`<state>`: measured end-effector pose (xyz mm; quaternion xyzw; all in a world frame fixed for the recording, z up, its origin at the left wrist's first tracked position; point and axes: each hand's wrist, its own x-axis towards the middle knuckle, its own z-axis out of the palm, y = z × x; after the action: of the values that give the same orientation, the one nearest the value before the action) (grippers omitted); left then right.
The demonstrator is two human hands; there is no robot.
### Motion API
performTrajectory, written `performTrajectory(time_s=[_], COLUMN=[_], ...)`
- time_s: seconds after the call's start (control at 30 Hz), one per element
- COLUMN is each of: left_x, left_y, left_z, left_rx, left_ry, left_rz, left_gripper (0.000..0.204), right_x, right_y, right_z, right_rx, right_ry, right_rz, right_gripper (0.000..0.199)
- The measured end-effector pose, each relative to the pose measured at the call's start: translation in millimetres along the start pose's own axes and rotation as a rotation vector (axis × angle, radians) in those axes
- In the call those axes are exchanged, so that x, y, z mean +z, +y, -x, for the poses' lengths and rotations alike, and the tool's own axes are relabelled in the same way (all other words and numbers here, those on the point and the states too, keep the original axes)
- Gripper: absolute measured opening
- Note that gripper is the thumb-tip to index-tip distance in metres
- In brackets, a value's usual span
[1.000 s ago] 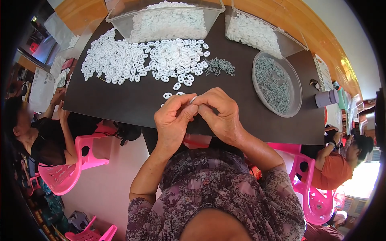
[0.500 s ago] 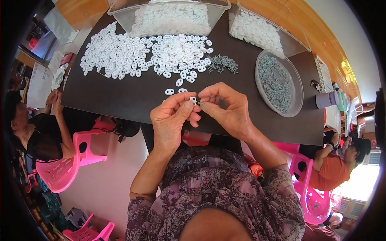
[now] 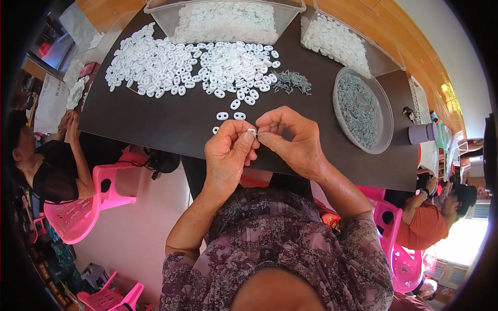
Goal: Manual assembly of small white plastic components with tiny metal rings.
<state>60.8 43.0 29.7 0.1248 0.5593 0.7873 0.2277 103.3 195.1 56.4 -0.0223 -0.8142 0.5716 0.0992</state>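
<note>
My left hand (image 3: 227,149) pinches a small white oval plastic piece with two holes (image 3: 252,131) between thumb and forefinger, above the table's near edge. My right hand (image 3: 294,136) is closed just beside it, thumb and forefinger pressed together on a tiny dark pin that touches or enters the piece; fingertips hide most of it. Several loose white pieces (image 3: 239,116) lie flat just beyond my left hand. Farther off are two heaps of the same pieces (image 3: 150,65) and a small pile of thin grey-green pins (image 3: 292,82).
A round clear tub (image 3: 387,124) of grey-green pins stands right on the dark table (image 3: 155,122). Two clear bins (image 3: 290,28) of white pieces line the far side. A grey-purple cup (image 3: 423,133) sits at the right edge. People sit left (image 3: 54,166) and right (image 3: 428,223), by pink chairs.
My left hand has shifted slightly right, closer to my right hand. The white piece has turned between the fingertips and is more covered. The whole view has shifted a little.
</note>
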Motion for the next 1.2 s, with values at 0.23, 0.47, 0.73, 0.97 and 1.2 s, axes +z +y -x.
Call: performTrajectory(time_s=[0.23, 0.47, 0.73, 0.97, 1.2], left_x=[1.5, 2.2, 12.4, 8.2, -6.8], left_y=[0.0, -1.5, -13.8, -22.1, -20.6], left_z=[1.7, 2.8, 7.1, 16.1, 27.7], left_rx=[0.019, 0.014, 0.281, 0.294, 0.151], left_ry=[0.039, 0.053, 0.219, 0.231, 0.264], left_rz=[-0.119, -0.091, -0.293, -0.285, 0.029], left_gripper=[0.009, 0.015, 0.007, 0.012, 0.009], right_x=[1.4, 6.8, 17.7, 23.8, 31.1], right_y=[1.9, 2.7, 12.3, 11.6, 2.7], right_z=[-1.1, 0.6, 5.4, 8.4, 3.9], right_rx=[-0.016, 0.008, 0.019, 0.002, -0.112], right_ry=[0.004, 0.025, 0.069, 0.036, -0.077], right_rz=[0.0, -0.067, -0.163, -0.218, -0.03], right_gripper=[0.02, 0.02, 0.017, 0.014, 0.014])
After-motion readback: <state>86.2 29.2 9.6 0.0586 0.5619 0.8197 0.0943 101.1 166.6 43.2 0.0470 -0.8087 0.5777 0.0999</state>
